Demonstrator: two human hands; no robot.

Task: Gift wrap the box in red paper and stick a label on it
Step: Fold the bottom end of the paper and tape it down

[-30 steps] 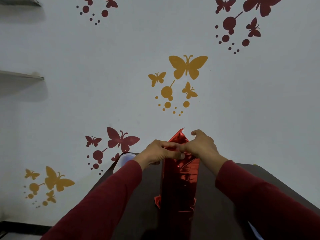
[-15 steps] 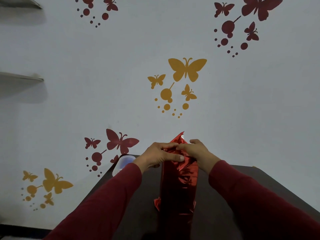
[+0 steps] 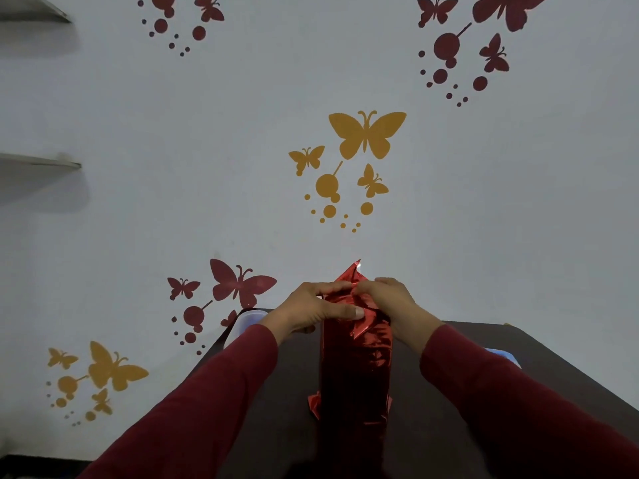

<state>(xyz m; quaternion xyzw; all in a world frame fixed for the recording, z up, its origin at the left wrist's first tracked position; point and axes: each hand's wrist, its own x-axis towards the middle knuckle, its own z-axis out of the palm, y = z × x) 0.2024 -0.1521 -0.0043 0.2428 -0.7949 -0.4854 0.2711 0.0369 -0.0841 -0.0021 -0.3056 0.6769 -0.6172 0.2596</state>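
A tall box wrapped in shiny red paper (image 3: 356, 368) stands upright on the dark table (image 3: 276, 392). Its loose top end sticks up in a crumpled point. My left hand (image 3: 311, 309) grips the top of the paper from the left, thumb laid across the front fold. My right hand (image 3: 387, 299) holds the paper's top from the right, fingers curled over the fold. The two hands meet at the top edge. At the box's foot, small paper flaps jut out on both sides. No label is in view.
A white round container (image 3: 243, 324) sits at the table's far left corner, behind my left wrist. A blue object (image 3: 503, 356) shows at the right, partly hidden by my right sleeve. The wall with butterfly stickers stands right behind the table.
Both hands have lowered a little and pressed the red paper's top fold down against the box; the paper's raised point is shorter. The box has stayed in place.
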